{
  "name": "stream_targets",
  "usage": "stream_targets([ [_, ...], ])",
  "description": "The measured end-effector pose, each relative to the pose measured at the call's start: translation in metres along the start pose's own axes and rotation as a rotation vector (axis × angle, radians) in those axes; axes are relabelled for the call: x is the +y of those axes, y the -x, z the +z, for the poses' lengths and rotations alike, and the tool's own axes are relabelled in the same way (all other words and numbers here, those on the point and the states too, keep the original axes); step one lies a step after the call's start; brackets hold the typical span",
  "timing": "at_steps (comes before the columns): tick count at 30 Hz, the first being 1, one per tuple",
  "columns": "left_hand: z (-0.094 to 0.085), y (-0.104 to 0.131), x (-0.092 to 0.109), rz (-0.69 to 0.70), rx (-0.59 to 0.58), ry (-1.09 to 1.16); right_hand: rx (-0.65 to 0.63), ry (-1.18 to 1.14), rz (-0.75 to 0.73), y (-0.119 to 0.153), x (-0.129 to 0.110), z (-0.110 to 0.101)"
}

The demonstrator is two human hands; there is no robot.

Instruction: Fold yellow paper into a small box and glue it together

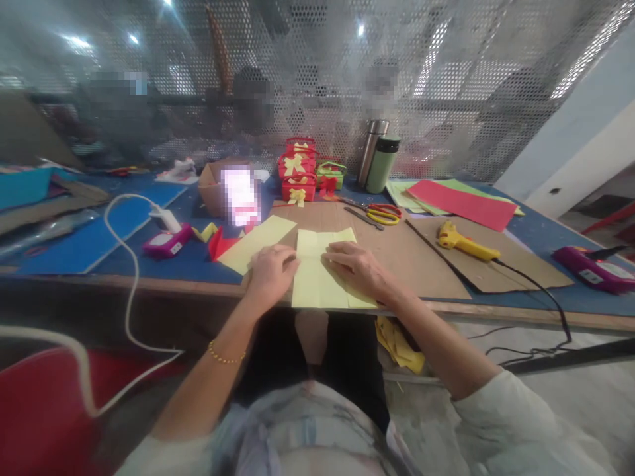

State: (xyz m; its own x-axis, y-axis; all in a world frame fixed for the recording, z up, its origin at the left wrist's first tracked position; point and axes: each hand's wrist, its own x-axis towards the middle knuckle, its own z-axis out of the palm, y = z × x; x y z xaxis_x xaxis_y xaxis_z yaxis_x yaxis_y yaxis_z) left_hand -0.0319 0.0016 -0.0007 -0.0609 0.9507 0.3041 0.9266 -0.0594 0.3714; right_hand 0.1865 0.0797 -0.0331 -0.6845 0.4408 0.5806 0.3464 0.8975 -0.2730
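Observation:
A pale yellow sheet of paper (315, 281) with fold creases lies at the table's front edge, its right part folded over in a flap. My right hand (361, 270) rests on that flap with the fingers stretched out flat. At the paper's left edge is my left hand (272, 272), fingers loosely bent and a gap showing between thumb and forefinger; its fingertips are partly hidden. Under and beyond the left hand lies another pale yellow sheet (268, 237). Brown cardboard (397, 254) lies beneath the work.
Scissors (380, 213) lie beyond my right hand; a yellow glue gun (466, 243) with a black cord is further right. Small red boxes with bows (297, 173), a green box (330, 177) and a green bottle (383, 165) stand behind. A purple device (167, 241) sits left.

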Motion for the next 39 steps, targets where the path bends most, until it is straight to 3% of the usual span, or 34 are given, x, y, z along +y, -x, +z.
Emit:
stream_targets([
  [10,0.008,-0.012,-0.002,-0.117,0.048,0.347,-0.097,0.053,-0.032,-0.005,-0.008,-0.006],
  [20,0.006,-0.026,0.008,-0.098,-0.023,0.243,-0.053,0.024,-0.058,-0.006,-0.005,-0.003],
  [25,0.015,-0.024,0.001,-0.059,0.032,0.572,-0.04,0.025,-0.064,-0.005,-0.004,-0.003],
  [30,0.024,-0.018,0.005,-0.001,-0.049,0.873,-0.043,0.016,-0.078,-0.006,-0.004,-0.003],
  [33,0.027,-0.011,0.011,0.097,-0.07,0.749,-0.067,0.023,-0.083,-0.006,-0.003,-0.005],
  [39,0.027,0.009,0.025,0.262,0.007,0.172,0.009,-0.054,-0.012,-0.003,-0.003,-0.007],
])
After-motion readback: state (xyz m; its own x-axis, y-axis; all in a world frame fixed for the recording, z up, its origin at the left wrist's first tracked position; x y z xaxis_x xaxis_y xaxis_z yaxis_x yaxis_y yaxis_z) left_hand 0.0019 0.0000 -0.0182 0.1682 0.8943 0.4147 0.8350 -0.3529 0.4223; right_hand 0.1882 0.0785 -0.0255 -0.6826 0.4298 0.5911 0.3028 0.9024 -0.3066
